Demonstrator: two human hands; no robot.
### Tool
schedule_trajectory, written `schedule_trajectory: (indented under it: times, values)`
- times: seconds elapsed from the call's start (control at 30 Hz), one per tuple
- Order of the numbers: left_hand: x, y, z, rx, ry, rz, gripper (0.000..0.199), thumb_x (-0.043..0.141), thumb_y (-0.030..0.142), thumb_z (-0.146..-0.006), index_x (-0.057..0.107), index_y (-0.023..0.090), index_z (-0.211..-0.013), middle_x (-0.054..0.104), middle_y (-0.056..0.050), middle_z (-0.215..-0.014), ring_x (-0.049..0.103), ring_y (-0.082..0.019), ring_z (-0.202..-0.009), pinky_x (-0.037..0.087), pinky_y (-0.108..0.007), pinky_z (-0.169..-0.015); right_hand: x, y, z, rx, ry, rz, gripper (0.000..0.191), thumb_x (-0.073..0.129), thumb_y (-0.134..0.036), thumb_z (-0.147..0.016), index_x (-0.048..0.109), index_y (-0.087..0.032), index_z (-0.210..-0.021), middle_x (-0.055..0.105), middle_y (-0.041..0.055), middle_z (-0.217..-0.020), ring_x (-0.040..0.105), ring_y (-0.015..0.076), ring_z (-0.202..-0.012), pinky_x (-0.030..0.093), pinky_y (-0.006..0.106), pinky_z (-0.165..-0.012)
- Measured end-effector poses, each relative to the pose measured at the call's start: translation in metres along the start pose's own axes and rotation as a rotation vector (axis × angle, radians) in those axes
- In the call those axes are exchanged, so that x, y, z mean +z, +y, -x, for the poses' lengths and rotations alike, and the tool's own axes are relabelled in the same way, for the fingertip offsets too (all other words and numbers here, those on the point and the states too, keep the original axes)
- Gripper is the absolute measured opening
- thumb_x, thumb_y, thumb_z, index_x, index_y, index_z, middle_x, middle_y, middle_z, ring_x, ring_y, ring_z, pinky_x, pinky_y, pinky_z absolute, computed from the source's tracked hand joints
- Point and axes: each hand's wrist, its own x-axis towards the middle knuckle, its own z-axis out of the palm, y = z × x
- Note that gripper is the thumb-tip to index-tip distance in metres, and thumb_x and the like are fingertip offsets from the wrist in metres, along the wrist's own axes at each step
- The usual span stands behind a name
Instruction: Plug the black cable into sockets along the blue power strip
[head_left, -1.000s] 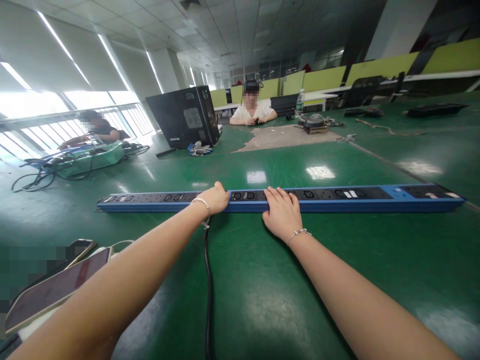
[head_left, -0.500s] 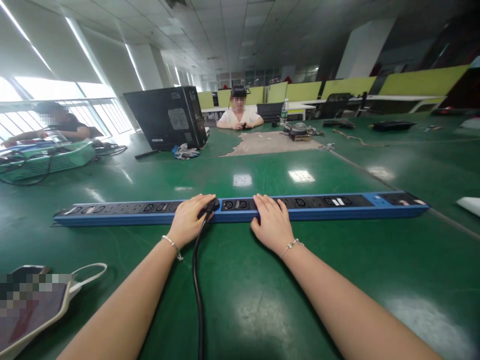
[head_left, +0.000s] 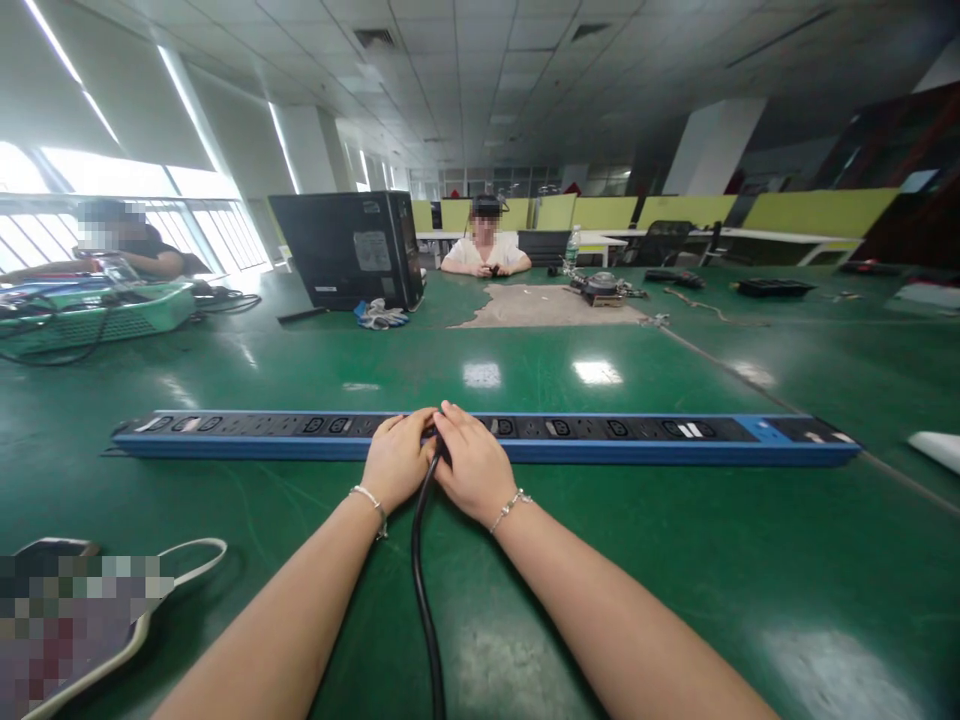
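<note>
Black cable (head_left: 425, 600) end between them, your left hand (head_left: 397, 460) and right hand (head_left: 476, 468) meet — I can't tell whether either grip clamps it — equally near the blue power strip (head_left: 262, 451) beneath, its long axis running left-to-right across the tabletop (head_left: 315, 365).

Daylight pours in on the left, through windows (head_left: 105, 178) beneath pale panels (head_left: 120, 70), a white railing (head_left: 238, 240) alongside! Overhead stretches the tiled grey ceiling (head_left: 465, 60), a pale pillar (head_left: 716, 145) rising to it at right. Across the back: lime-green partitions (head_left: 817, 213), white desks (head_left: 791, 240), a black chair (head_left: 664, 242). And up front, the green counter (head_left: 750, 540) gleams with reflections.
</note>
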Motion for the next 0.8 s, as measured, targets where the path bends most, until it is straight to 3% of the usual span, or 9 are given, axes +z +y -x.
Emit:
schedule_trajectory:
  times: [0.27,0.57,0.8]
  values:
    - [0.001,0.006,0.002,0.029,-0.005,-0.142,0.048,0.035,0.022,-0.085,0.04,0.009,-0.13,0.053,-0.015,-0.131,0.048,-0.021,-0.122,0.031,-0.037,-0.105,0.007,0.001,-0.012,0.05,0.007,0.117,0.036,0.041,-0.017,-0.088,0.058,-0.007,-0.118,0.061,0.0135,-0.118,0.054,0.0205,-0.111,0.038,0.035,-0.102]
    - [0.002,0.006,0.002,0.025,0.008,-0.149,0.043,0.037,0.024,-0.085,0.048,0.01,-0.124,0.057,-0.016,-0.126,0.048,-0.022,-0.122,0.033,-0.035,-0.103,0.005,0.002,-0.014,0.0,-0.06,0.182,0.036,0.041,-0.016,-0.088,0.056,-0.006,-0.119,0.061,0.0141,-0.117,0.054,0.021,-0.109,0.04,0.033,-0.099]
    - [0.003,0.003,0.003,0.04,0.012,-0.145,0.044,0.043,0.026,-0.082,0.046,0.013,-0.124,0.057,-0.015,-0.126,0.048,-0.023,-0.122,0.034,-0.037,-0.102,0.007,0.001,-0.014,0.121,-0.025,0.085,0.037,0.041,-0.012,-0.085,0.057,-0.015,-0.118,0.06,0.0083,-0.119,0.054,0.0167,-0.108,0.041,0.028,-0.097]
